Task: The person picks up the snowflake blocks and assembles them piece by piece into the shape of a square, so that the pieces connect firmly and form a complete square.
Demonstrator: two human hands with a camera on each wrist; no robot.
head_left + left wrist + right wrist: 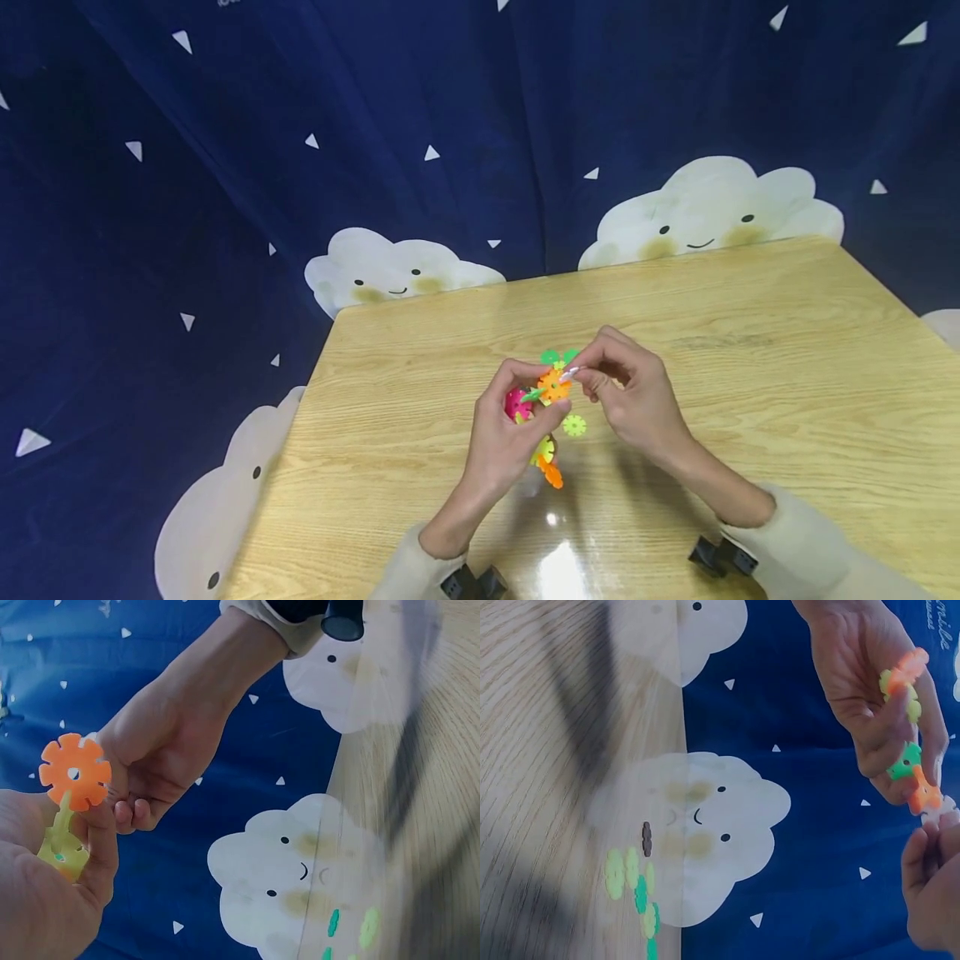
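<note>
My left hand point(501, 446) holds a chain of notched plastic discs slotted together. In the head view it includes a pink disc point(516, 405), a green disc point(533, 394) and an orange disc point(551, 390). Lower down, a yellow disc point(545, 451) and a second orange disc point(552, 476) stick out below the palm. Between thumb and fingertips, my right hand point(641, 404) pinches a white disc point(939, 810), right at the edge of the upper orange disc. Fingers hide part of the chain.
Loose discs lie on the wooden table point(750, 375) beyond and below the hands: a yellow-green disc point(574, 426), a green disc point(550, 357), a dark brown disc point(646, 838) and several others. A dark blue curtain point(465, 100) with clouds borders the table's far and left edges.
</note>
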